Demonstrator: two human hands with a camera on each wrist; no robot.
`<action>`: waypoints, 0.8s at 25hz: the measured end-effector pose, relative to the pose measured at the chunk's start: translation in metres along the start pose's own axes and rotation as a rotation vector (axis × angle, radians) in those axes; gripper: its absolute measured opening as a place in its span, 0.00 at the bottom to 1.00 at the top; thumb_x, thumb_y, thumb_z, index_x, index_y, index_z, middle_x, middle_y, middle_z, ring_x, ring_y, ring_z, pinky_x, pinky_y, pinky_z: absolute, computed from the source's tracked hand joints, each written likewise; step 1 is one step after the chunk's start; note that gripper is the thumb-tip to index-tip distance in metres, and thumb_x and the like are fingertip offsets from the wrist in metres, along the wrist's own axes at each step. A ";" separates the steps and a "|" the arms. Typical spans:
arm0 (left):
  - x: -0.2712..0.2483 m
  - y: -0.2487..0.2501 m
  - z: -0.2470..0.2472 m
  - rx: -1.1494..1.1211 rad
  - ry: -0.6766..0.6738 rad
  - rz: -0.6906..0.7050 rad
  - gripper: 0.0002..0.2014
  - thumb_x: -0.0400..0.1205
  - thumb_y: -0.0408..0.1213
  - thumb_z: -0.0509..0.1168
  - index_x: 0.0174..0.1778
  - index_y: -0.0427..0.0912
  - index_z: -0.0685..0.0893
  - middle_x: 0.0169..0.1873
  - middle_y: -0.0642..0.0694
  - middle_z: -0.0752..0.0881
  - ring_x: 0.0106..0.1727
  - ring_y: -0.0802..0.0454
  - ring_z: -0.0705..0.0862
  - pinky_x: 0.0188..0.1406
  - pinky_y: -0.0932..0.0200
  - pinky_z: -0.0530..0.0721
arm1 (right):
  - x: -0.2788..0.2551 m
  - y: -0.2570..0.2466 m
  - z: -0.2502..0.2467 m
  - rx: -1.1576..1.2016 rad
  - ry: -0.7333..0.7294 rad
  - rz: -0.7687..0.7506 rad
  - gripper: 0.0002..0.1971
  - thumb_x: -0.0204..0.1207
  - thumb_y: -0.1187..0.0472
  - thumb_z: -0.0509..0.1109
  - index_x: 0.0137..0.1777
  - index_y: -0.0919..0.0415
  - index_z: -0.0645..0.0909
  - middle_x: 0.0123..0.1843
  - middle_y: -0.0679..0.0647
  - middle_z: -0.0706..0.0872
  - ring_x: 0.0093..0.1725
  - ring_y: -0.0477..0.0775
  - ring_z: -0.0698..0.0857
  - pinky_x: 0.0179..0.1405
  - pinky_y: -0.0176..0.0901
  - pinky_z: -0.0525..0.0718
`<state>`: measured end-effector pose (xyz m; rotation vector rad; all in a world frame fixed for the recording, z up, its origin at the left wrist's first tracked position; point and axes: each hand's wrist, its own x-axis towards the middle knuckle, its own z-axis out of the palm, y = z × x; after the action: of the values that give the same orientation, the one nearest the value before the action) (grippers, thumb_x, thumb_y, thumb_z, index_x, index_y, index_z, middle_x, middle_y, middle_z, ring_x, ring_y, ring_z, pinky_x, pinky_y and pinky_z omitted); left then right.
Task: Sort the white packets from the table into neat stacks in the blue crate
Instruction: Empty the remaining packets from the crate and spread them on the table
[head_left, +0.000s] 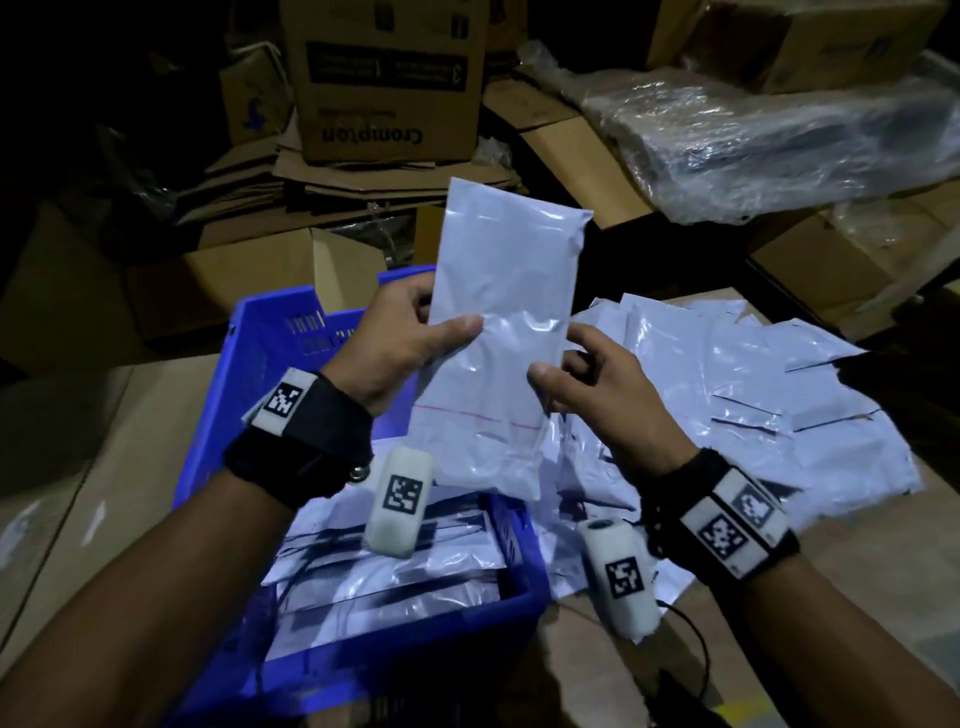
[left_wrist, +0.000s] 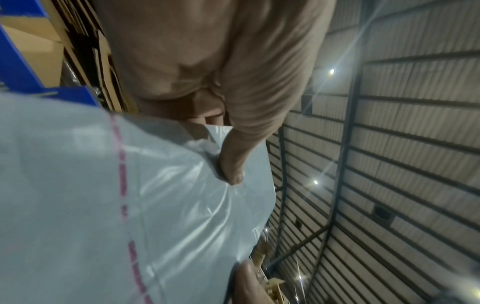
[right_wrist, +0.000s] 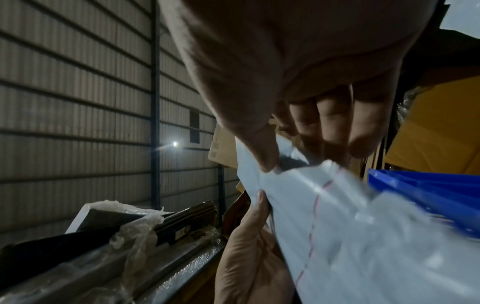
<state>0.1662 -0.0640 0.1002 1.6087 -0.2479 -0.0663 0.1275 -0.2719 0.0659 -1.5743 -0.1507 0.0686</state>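
Left hand (head_left: 400, 338) pinches one white packet (head_left: 498, 332) at its left edge, thumb on the front, fingers curled behind. The packet is held upright in the air, over the far right corner of the blue crate (head_left: 249, 374), a thin red line crossing it low down. In the left wrist view the thumb (left_wrist: 233, 164) presses into the plastic and dimples it.

Right hand (head_left: 597, 389) is at the packet's right edge, thumb on the front near the edge, fingers bent behind. In the right wrist view the thumb tip touches the packet (right_wrist: 337, 236) at its edge and the fingers (right_wrist: 335, 123) curl loosely behind it (a light pinch, not a full grip).

The crate sits on the table (head_left: 104, 467), left of centre, and holds white packets (head_left: 395, 566) lying flat and overlapping, with dark strips showing on them. The rest, a loose pile of packets (head_left: 753, 405), spreads on the table right of the crate, touching its right wall.

Both wrists wear black bands with square black-and-white markers, and a white camera unit hangs under each.

Behind the table: cardboard boxes (head_left: 389, 83) stacked and flattened, and a long bundle in clear plastic wrap (head_left: 779, 135) to the right. Lighting is dim.
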 end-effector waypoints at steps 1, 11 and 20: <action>-0.002 0.000 0.008 -0.007 -0.044 -0.012 0.20 0.73 0.30 0.73 0.62 0.32 0.83 0.54 0.40 0.90 0.53 0.46 0.89 0.51 0.51 0.88 | -0.003 0.000 0.000 0.038 0.026 -0.005 0.19 0.80 0.72 0.70 0.70 0.63 0.77 0.45 0.60 0.89 0.36 0.49 0.84 0.36 0.37 0.82; 0.019 -0.110 -0.046 0.716 -0.059 -0.223 0.06 0.83 0.30 0.67 0.54 0.36 0.81 0.48 0.33 0.85 0.37 0.53 0.84 0.38 0.59 0.81 | 0.001 0.027 -0.096 0.039 0.610 0.177 0.11 0.73 0.78 0.59 0.36 0.62 0.74 0.27 0.59 0.71 0.19 0.55 0.68 0.16 0.35 0.65; -0.009 -0.195 -0.079 1.015 -0.597 -0.716 0.30 0.82 0.44 0.70 0.78 0.39 0.71 0.72 0.38 0.77 0.70 0.46 0.78 0.64 0.64 0.72 | 0.028 0.088 -0.172 -0.252 0.835 0.390 0.23 0.67 0.73 0.73 0.60 0.83 0.75 0.39 0.61 0.76 0.40 0.56 0.76 0.40 0.51 0.76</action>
<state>0.1962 0.0212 -0.0896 2.5932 -0.1455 -1.1344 0.1832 -0.4383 -0.0193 -1.7407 0.8285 -0.3139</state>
